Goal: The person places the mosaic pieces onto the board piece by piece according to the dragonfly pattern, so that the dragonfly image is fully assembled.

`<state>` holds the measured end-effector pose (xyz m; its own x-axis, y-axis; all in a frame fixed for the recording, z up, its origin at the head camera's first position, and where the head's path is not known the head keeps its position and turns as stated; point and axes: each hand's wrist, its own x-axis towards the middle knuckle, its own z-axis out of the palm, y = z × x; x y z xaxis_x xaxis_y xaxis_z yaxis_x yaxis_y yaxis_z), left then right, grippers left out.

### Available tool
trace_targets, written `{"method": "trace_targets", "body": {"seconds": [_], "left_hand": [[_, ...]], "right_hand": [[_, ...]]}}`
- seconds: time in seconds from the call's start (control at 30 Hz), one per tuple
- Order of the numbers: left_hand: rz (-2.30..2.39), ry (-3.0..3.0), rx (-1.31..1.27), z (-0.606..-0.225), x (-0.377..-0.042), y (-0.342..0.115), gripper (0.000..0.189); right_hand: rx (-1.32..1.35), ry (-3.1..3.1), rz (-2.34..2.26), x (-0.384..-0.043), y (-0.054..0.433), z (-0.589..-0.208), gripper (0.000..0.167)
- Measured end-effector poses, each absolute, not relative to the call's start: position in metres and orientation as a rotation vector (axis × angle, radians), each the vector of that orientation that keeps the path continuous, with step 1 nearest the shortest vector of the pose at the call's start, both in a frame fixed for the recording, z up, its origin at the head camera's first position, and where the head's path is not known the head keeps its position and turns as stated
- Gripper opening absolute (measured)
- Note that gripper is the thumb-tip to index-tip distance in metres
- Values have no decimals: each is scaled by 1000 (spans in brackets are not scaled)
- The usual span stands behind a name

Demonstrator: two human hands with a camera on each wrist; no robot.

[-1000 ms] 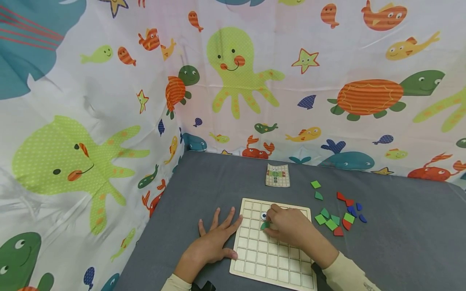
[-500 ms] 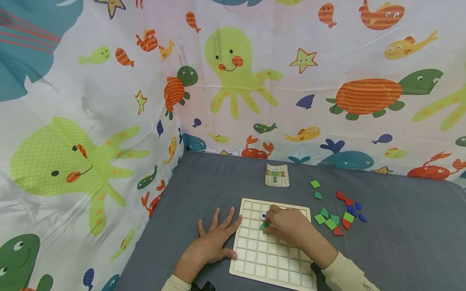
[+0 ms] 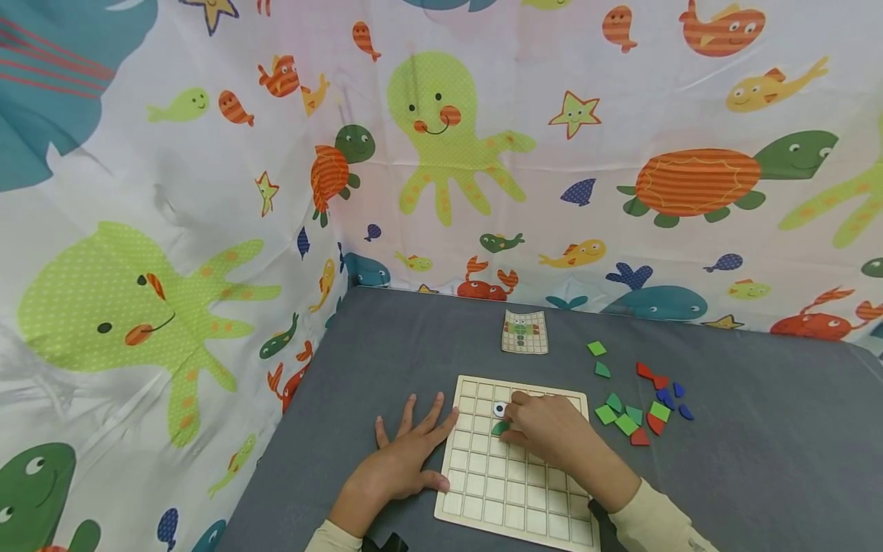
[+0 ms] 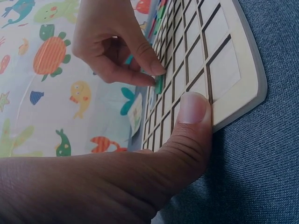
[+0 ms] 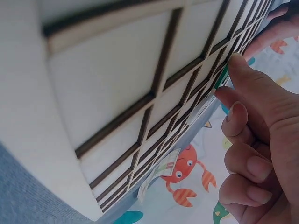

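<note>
A wooden grid board (image 3: 495,489) lies on the grey cloth in front of the person. The left hand (image 3: 400,461) spreads its fingers along the board's left side, its thumb (image 4: 190,116) pressing the rim. Over the upper part of the grid, the right hand (image 3: 548,428) pinches a small green curved-edged tile (image 5: 222,77) between thumb and index finger, right at the board's surface. That tile is partly covered by the fingers. Just above it in the head view, a white tile with an eye (image 3: 500,409) sits in a cell, beside the right fingertips.
Right of the board lie loose green tiles (image 3: 627,425), red tiles (image 3: 640,437) and blue tiles (image 3: 686,412). A small pattern card (image 3: 526,333) lies beyond the board. A curtain (image 3: 483,138) printed with sea animals hangs behind and along the left.
The head view has shifted very slightly. Both hands, the board and the tiles keep their places.
</note>
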<state>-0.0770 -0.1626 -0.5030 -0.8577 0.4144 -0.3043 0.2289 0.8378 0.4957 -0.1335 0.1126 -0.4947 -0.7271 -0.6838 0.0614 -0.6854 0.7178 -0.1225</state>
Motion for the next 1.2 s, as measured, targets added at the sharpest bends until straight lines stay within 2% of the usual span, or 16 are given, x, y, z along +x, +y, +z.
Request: {"method": "trace_targets", "body": {"seconds": [0.63, 0.97, 1.2], "left_hand": [[648, 2595, 484, -501, -77, -165, 107], [651, 2602, 486, -501, -77, -164, 108], [656, 2596, 489, -501, -77, -165, 108]], "right_hand": [[1098, -2857, 347, -131, 125, -493, 12], [972, -2886, 413, -130, 157, -491, 7], [761, -2945, 397, -134, 193, -490, 9]]}}
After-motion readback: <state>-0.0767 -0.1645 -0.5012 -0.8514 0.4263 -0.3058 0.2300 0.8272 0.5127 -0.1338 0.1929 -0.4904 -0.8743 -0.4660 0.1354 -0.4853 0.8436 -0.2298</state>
